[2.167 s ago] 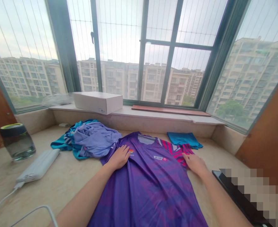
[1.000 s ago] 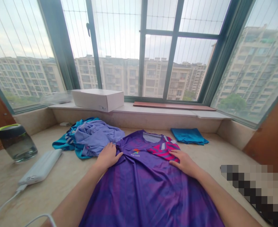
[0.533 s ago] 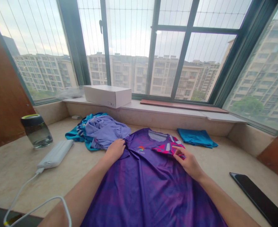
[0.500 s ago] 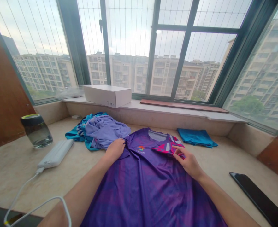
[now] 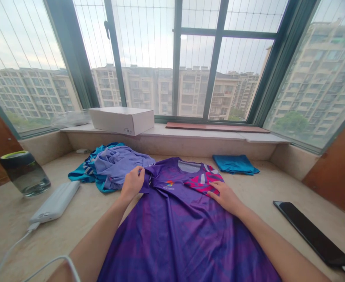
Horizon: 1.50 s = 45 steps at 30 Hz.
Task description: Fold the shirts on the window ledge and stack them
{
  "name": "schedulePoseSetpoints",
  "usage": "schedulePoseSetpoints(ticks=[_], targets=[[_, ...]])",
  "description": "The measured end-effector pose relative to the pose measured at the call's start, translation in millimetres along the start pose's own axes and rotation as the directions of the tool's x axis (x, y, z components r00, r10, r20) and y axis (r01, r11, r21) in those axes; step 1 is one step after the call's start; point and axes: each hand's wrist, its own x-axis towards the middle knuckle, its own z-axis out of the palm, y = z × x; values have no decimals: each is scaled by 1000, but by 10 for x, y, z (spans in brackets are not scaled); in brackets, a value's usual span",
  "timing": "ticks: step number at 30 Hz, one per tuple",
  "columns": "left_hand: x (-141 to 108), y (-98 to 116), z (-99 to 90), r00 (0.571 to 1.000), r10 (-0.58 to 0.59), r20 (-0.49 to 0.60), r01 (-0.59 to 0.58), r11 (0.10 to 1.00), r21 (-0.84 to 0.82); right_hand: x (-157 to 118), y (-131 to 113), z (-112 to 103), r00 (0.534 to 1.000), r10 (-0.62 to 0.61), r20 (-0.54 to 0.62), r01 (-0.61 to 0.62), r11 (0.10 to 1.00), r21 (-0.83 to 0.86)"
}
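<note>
A purple T-shirt (image 5: 175, 223) lies spread in front of me, its neckline towards the window and its lower part running out of view. My left hand (image 5: 133, 182) is closed on the shirt's left sleeve, and some folds pull across the chest from there. On the opposite side, the pink patterned sleeve (image 5: 200, 182) is laid inward over the shirt. My right hand (image 5: 223, 196) rests on that sleeve, fingers stretched out and thumb apart. Just beyond my left hand is a heap of lavender and teal clothes (image 5: 116, 162).
A folded teal cloth (image 5: 235, 163) lies at the back right, and a black phone-like slab (image 5: 310, 231) at the right. Leftward are a white power bank (image 5: 56, 201) with a cable and a water bottle (image 5: 25, 174). A white box (image 5: 121, 119) stands on the sill.
The view has turned slightly right. My left hand has drawn the sleeve a little outward. My right hand's fingers have come down flatter onto the pink sleeve.
</note>
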Motion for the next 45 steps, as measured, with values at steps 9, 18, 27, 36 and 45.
schedulePoseSetpoints(ticks=[9, 18, 27, 36, 45], targets=[[15, 46, 157, 979, 52, 196, 135, 553, -822, 34, -6, -26, 985, 165, -39, -170, 972, -162], [-84, -18, 387, 938, 45, 343, 234, 649, -724, 63, -17, -42, 968, 226, -112, -208, 966, 153], [-59, 48, 226, 963, -98, 252, 255, 641, -724, -62, -387, -367, 986, -141, -89, 164, 917, 364], [-81, 83, 239, 963, -50, 265, 232, 653, -721, 72, -45, -96, 995, -84, 57, 75, 985, 155], [-47, 39, 266, 955, -61, 289, 260, 635, -727, 292, -126, -34, 947, 132, 294, -101, 988, -118]])
